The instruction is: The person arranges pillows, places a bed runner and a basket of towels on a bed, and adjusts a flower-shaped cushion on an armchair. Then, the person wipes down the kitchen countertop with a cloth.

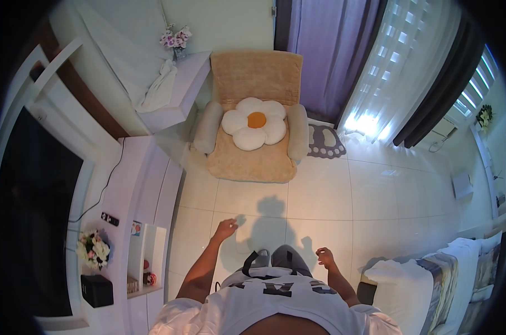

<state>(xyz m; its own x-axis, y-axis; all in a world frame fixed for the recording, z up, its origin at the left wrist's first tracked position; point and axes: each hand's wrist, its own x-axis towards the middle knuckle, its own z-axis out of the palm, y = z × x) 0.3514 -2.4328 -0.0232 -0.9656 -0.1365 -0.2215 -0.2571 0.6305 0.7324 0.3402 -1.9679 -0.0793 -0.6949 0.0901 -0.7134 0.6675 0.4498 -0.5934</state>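
Note:
My left hand (225,229) is held out over the tiled floor, to the left of my body. Its fingers are loosely bent and a little apart, and I see nothing in them. On the other side, my right hand (324,257) hangs above the tiles, fingers slightly curled and apart, also holding nothing visible. Neither hand touches anything. Ahead stands a tan floor chair (253,167) with padded armrests. A white flower-shaped cushion (244,137) with an orange centre leans on its seat.
Left: a white cabinet (144,178) bearing a remote (110,219), artificial flowers (93,249) and a black box (96,291), beside a large dark screen (35,212). Right: a bed (409,285). A grey footprint-patterned mat (327,142) lies by the purple curtain (331,56).

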